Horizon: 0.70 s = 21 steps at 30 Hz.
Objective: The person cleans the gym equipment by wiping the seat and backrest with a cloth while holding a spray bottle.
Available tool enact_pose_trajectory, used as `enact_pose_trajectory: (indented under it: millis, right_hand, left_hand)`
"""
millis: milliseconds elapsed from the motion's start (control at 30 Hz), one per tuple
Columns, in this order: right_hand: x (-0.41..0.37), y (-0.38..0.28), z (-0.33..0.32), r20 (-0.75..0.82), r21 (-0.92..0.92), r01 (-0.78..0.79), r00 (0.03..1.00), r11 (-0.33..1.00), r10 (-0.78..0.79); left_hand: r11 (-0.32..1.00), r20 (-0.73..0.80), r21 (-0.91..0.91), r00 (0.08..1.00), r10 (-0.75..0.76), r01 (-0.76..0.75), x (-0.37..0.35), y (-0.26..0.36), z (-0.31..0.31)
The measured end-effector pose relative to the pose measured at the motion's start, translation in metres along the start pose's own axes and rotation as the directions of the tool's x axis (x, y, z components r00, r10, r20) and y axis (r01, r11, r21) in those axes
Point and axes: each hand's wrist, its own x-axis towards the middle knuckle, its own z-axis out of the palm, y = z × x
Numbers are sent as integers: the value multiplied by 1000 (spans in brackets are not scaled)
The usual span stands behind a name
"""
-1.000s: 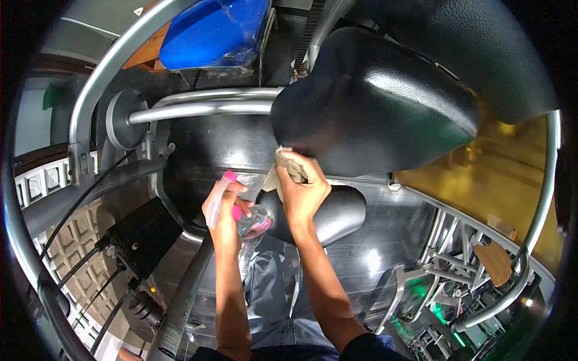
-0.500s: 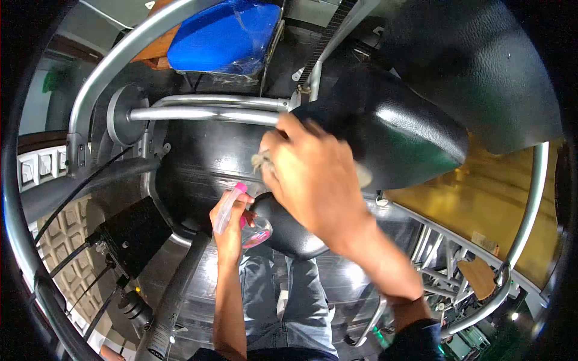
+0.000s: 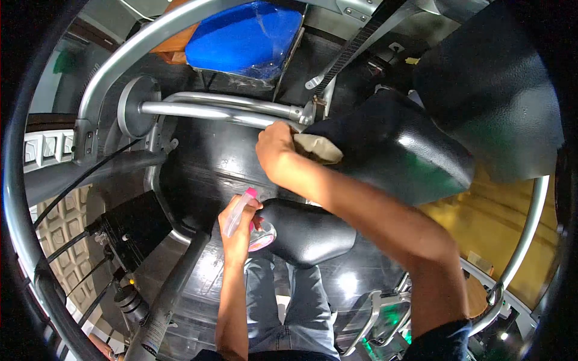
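My left hand [image 3: 235, 240] is wrapped round a clear spray bottle [image 3: 265, 234] with a pink nozzle, held upright above my knees. In my right hand [image 3: 275, 150] is a beige cloth [image 3: 319, 148], gripped with the fingers curled and its loose end trailing to the right. That hand is at the near end of a silver metal bar [image 3: 205, 112], beside a black padded seat [image 3: 385, 144]. A smaller black pad [image 3: 310, 231] lies below my right forearm, close to the bottle. My right fingertips are partly hidden behind the hand.
A blue chair [image 3: 244, 39] wrapped in plastic stands at the back. Curved silver tubing [image 3: 108, 72] arches along the left. A large black pad [image 3: 494, 90] rises at the right, above a gold-coloured surface [image 3: 500, 219]. Black machine parts [image 3: 135, 231] and cables sit at the left.
My right hand has turned and drawn towards the bar's end, with the forearm now across the view and more of the cloth showing. The left hand keeps hold of the spray bottle.
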Motion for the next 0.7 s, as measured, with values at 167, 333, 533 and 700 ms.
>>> enact_pose_trajectory:
  millis: [167, 333, 533, 700]
  right_hand:
    - [-36, 36, -54, 131, 30, 4, 991, 1000, -8]
    - [-12, 25, -27, 16, 72, 25, 1000, 997, -27]
    - [49, -72, 75, 447, -677, 268, 889, 686, 94]
    - [32, -80, 98, 193, -820, 154, 981, 551, 14]
  left_hand:
    - [1000, -18, -9, 1000, -14, 14, -2, -3, 0]
    - [999, 10, 6, 999, -38, 38, -3, -7, 1]
    - [998, -14, 47, 999, -44, 45, -2, -7, 0]
    - [996, -5, 85, 1000, 3, -2, -1, -6, -10]
